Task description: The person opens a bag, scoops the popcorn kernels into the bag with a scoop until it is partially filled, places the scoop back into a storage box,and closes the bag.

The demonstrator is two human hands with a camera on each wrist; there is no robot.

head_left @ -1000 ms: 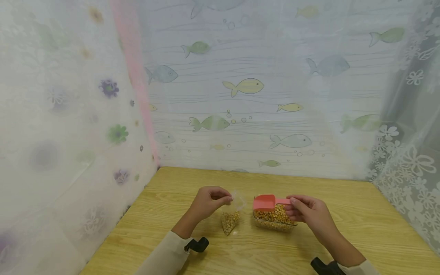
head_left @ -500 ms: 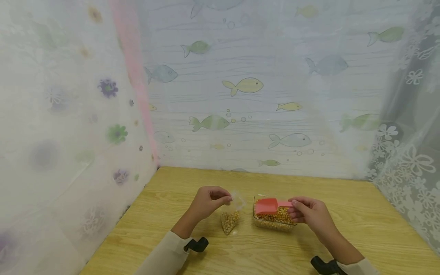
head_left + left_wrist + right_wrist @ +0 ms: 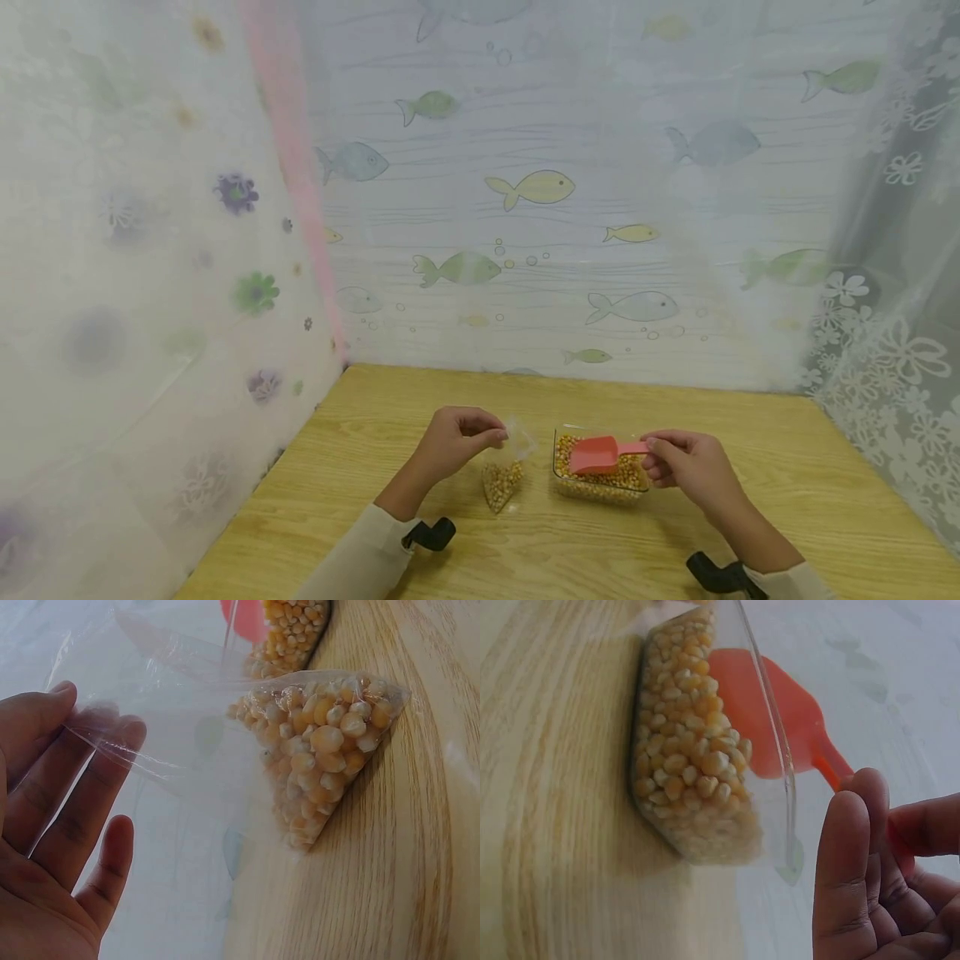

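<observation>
My left hand pinches the top edge of a clear plastic bag. Corn kernels fill the bag's lower part, whose pointed corner hangs down at the table. In my right hand is the handle of a pink-red plastic scoop, gripped between thumb and fingers. The scoop's bowl lies over the corn in a clear rectangular container; in the right wrist view it dips inside the container wall, its tip against the kernels. Whether kernels lie in the bowl cannot be seen.
A wood-grain table carries the bag and container, which stand side by side with a small gap. Behind rises a fish-printed curtain; a flower-printed curtain hangs at the left. Black camera mounts sit at both wrists.
The scoop has come down and to the right, from the container's left side to over the corn. My right hand moved right with it. My left hand and the bag stay almost still.
</observation>
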